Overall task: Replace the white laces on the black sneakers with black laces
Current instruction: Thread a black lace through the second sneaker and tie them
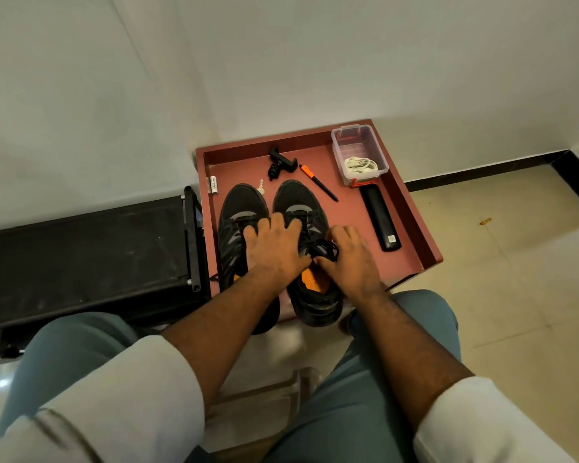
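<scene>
- Black laces (pixel 326 246): we see a bunched knot/loop on the tongue area of the right-side sneaker (pixel 310 248), right at the fingertips of the right hand (pixel 350 259).
- Right hand: fingers curled, thumb and forefinger pinching the black lace; the exact strand is too dark for us to tell.
- Left hand (pixel 274 248): fingers spread and fairly straight, lying flat across the gap between both shoes, fingertips on the lace rows of each; its thumb side is touching the right hand's thumb.
- Left-side sneaker (pixel 239 228): sits just beside the other, toes pointing away from our fingers, partly under the left palm. We see dark lacing on it too.
- Orange insole (pixel 315 279) shows in the right-side sneaker's opening, just behind the two thumbs.
- Both sneakers stand in a red-brown tray (pixel 411 208), heels over its near edge.
- White laces (pixel 360 164): coiled in a clear plastic box (pixel 358 155), well beyond the right fingertips, far corner of the tray.
- Beyond the fingertips: orange-capped pen (pixel 318 182), black clamp mount (pixel 279 163), small keys (pixel 260 187) between the toes.
- Outside the right-hand fingers: long black device (pixel 380 217) along the tray wall.
- Beyond the left fingers: white battery (pixel 213 185) at the tray's edge.
</scene>
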